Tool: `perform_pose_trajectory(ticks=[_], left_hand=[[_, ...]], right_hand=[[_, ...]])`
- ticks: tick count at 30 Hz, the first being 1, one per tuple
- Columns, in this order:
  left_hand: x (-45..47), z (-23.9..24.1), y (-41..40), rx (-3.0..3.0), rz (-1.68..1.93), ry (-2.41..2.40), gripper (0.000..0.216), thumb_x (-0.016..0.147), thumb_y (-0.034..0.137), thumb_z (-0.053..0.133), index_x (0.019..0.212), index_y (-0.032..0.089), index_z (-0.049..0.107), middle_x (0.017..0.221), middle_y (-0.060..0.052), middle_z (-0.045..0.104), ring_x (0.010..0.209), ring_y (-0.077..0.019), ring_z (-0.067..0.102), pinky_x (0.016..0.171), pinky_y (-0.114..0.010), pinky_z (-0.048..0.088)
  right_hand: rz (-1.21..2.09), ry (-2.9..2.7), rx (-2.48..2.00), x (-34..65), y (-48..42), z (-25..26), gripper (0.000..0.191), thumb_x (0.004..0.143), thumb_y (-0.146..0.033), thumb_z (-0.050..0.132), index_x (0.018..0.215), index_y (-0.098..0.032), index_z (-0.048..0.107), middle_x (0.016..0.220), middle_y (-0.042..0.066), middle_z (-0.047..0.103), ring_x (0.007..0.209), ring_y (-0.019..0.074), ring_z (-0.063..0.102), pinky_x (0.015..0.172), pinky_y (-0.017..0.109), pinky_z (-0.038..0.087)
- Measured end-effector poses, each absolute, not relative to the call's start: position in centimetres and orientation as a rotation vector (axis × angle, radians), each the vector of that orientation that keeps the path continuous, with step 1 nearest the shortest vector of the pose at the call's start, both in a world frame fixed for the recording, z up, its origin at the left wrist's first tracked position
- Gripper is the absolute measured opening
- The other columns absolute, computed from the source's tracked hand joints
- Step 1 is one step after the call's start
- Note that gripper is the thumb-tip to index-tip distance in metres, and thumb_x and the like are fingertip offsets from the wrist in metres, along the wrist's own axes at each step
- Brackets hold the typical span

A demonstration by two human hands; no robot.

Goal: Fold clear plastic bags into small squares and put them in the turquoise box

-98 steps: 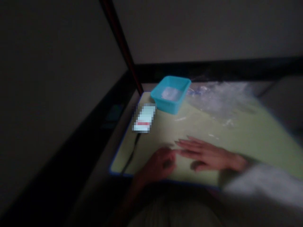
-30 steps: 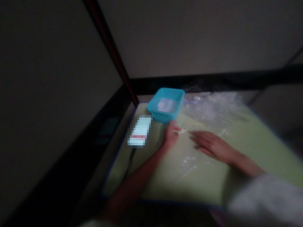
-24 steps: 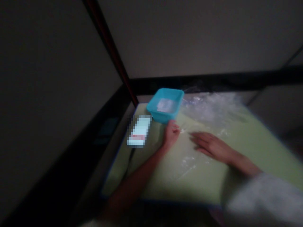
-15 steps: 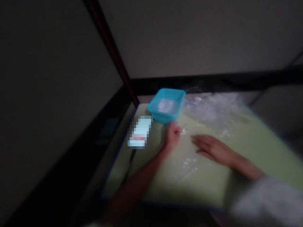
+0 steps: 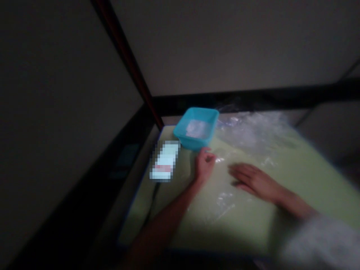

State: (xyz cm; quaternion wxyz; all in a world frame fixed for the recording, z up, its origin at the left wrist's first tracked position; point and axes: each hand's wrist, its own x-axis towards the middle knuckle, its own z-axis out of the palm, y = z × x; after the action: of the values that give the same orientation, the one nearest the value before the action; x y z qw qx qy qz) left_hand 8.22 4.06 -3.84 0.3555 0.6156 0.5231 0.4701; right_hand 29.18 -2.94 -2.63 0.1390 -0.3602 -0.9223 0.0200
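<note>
The picture is dim and blurred. My left hand [image 5: 204,164] is curled just in front of a turquoise plastic tub [image 5: 197,127] and pinches the edge of a thin clear plastic film [image 5: 225,198] that lies on the pale green mat [image 5: 295,161]. My right hand [image 5: 250,180] lies flat with fingers stretched out, pressing on the film a little to the right. The tub holds something white and crumpled.
A pixelated phone-sized rectangle [image 5: 164,161] lies left of the tub, with a dark cable [image 5: 153,195] running from it toward me. A heap of crumpled clear plastic [image 5: 253,129] sits behind my hands. Dark frame bars and walls close off the far and left sides.
Over the past seconds both hands moved away from the mat's near edge toward the tub. In the last second they drew slightly back toward me with the film.
</note>
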Motion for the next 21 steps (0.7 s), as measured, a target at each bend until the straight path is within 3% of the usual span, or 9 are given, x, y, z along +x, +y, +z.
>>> perform_pose_trajectory(ticks=[3,8,12,15,18,21], left_hand=[[8.0,-3.3,3.6,1.645,1.196,1.304,0.014,0.072,0.007,0.062,0.076,0.019,0.057,0.073,0.0,0.065,0.084,-0.0155,0.063,0.083,-0.028,0.047],[7.4,-3.0,2.6,1.726,1.141,1.214,0.019,0.071,0.003,0.056,0.084,0.018,0.058,0.07,0.0,0.066,0.075,-0.0137,0.063,0.073,-0.023,0.048],[6.9,-3.5,2.6,1.78,1.105,1.189,0.021,0.079,0.009,0.049,0.097,0.017,0.056,0.068,0.001,0.066,0.067,-0.0129,0.064,0.06,-0.02,0.048],[6.7,-3.6,2.7,1.843,1.088,1.195,0.02,0.084,0.012,0.043,0.097,0.015,0.057,0.079,-0.005,0.069,0.073,-0.015,0.066,0.066,-0.025,0.052],[6.8,-3.1,2.2,1.94,1.061,1.179,0.025,0.083,0.012,0.042,0.101,0.015,0.06,0.107,-0.011,0.068,0.1,-0.019,0.064,0.09,-0.033,0.049],[6.9,-2.6,1.0,2.283,0.854,1.132,0.038,0.085,0.016,0.042,0.121,0.012,0.053,0.138,-0.013,0.049,0.13,-0.0211,0.042,0.111,-0.036,0.031]], right_hand=[[0.051,-2.66,-1.063,29.2,-2.9,-2.3,0.035,0.094,-0.04,0.043,0.119,-0.02,0.059,0.127,0.011,0.059,0.117,0.0266,0.053,0.099,0.049,0.043],[-0.015,-2.633,-1.106,29.3,-2.7,-1.6,0.033,0.095,-0.037,0.041,0.111,-0.018,0.062,0.113,0.012,0.065,0.111,0.027,0.057,0.095,0.048,0.044],[-0.108,-2.553,-1.188,29.3,-2.7,-1.2,0.033,0.096,-0.036,0.039,0.091,-0.016,0.065,0.089,0.01,0.069,0.089,0.0244,0.063,0.091,0.048,0.045],[-0.153,-2.443,-1.23,29.1,-2.9,-1.0,0.039,0.097,-0.035,0.035,0.082,-0.015,0.065,0.077,0.01,0.067,0.078,0.0228,0.064,0.086,0.045,0.048],[-0.139,-2.509,-1.129,28.5,-3.2,-1.3,0.043,0.097,-0.04,0.033,0.114,-0.011,0.059,0.113,0.017,0.065,0.107,0.0266,0.059,0.098,0.049,0.04],[-0.095,-2.638,-1.061,28.0,-3.5,-2.2,0.069,0.093,-0.054,0.033,0.146,-0.01,0.023,0.147,0.019,0.034,0.135,0.0296,0.033,0.108,0.053,0.026]])
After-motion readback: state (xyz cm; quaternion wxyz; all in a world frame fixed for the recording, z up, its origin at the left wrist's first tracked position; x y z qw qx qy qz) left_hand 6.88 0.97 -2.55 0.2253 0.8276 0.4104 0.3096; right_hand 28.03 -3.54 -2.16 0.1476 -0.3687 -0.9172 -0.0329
